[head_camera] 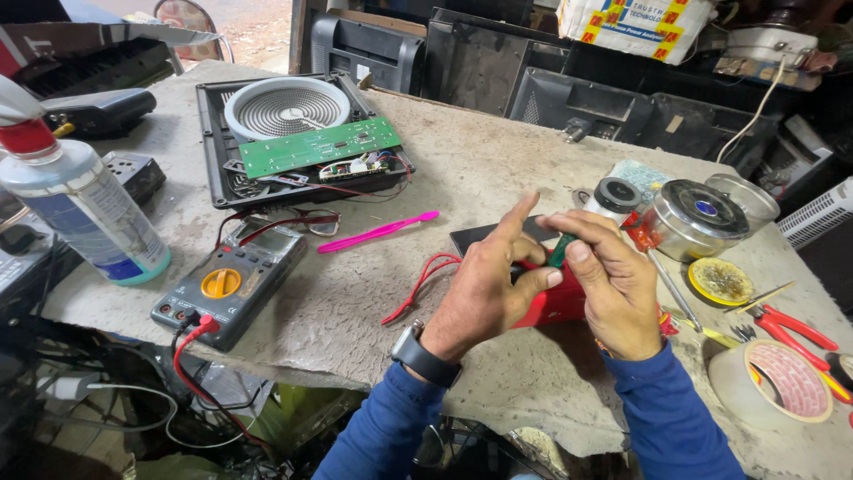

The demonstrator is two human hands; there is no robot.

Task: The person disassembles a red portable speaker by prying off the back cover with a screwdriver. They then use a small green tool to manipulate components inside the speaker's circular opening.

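My left hand (484,289) and right hand (613,289) close on a glossy red plastic casing (555,307) over the rough, matt grey stone worktop (498,160). Right of the casing sits a shiny round metal tin (697,218); left of it, a smooth pink plastic pry stick (378,232) and a matt grey plastic multimeter (229,284).

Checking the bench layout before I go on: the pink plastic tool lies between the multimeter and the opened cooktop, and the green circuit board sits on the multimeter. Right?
Not quite. The head view shows the green circuit board resting on the opened cooktop, not on the multimeter. The pink plastic tool does lie on the table between those two.
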